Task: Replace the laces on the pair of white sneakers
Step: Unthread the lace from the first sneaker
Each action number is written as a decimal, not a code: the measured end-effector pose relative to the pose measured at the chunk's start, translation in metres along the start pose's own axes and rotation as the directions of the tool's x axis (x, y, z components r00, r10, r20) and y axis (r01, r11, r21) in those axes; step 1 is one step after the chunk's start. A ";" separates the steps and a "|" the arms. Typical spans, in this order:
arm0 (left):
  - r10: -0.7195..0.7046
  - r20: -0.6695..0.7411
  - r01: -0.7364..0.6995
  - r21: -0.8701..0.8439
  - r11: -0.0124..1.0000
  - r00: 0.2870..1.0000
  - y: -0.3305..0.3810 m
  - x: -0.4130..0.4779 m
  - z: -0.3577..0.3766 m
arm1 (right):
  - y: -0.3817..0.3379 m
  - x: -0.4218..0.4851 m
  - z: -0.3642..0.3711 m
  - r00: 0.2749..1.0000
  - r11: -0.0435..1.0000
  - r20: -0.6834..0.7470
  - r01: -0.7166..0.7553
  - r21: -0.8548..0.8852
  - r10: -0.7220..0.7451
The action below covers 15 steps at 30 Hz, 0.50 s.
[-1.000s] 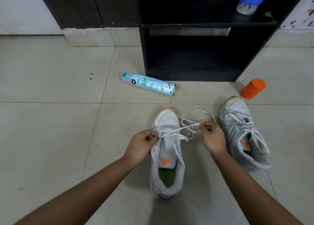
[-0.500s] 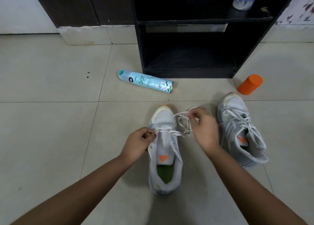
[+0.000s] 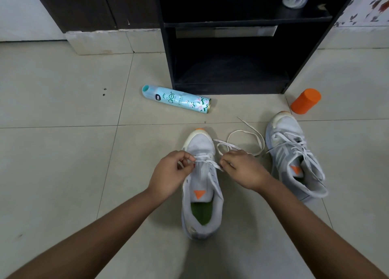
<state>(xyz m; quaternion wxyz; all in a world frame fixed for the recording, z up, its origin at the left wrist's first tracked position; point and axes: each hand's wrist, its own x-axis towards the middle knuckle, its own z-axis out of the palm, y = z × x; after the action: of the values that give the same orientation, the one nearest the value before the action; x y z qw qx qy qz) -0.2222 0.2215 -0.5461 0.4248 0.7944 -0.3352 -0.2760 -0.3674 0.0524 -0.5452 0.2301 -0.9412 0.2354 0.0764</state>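
White lace [image 3: 203,156] | left hand [image 3: 170,173] pinches it at sneaker [image 3: 200,145] left eyelets | right hand [image 3: 242,170] pinches it at right eyelets

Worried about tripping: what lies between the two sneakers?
Head view: a loose white lace looped on the bare tile.

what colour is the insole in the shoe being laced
The insole is green; the head view shows it best.

Spray can [image 3: 176,98], orange cap [image 3: 305,101], shelf [image 3: 231,36]
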 end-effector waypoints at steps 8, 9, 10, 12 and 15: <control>0.101 0.036 -0.106 0.188 0.976 0.994 0.007 0.010 0.006 | -0.016 -0.014 -0.020 0.968 1.000 -0.252 0.012 -0.011 -0.014; 0.108 0.039 -0.114 0.212 0.971 0.993 0.007 0.013 0.007 | -0.020 -0.018 -0.024 0.954 0.999 -0.296 0.051 -0.011 -0.052; 0.118 0.042 -0.124 0.241 0.962 0.992 0.008 0.015 0.008 | -0.024 -0.021 -0.028 0.951 0.995 -0.295 0.095 0.013 -0.087; 0.142 0.047 -0.149 0.283 0.948 0.989 0.009 0.017 0.009 | -0.032 -0.028 -0.031 0.985 0.963 -0.135 0.134 0.233 -0.104; 0.189 0.045 -0.194 0.266 0.944 0.981 0.010 0.019 0.012 | -0.033 -0.040 -0.030 0.912 0.816 0.410 -0.231 0.530 -0.009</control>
<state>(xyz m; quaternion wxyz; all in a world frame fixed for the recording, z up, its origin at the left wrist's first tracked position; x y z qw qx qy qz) -0.2225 0.1968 -0.5462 0.3347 0.8056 -0.4493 -0.1928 -0.3857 0.0803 -0.4954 0.5373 -0.7786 0.2518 0.2042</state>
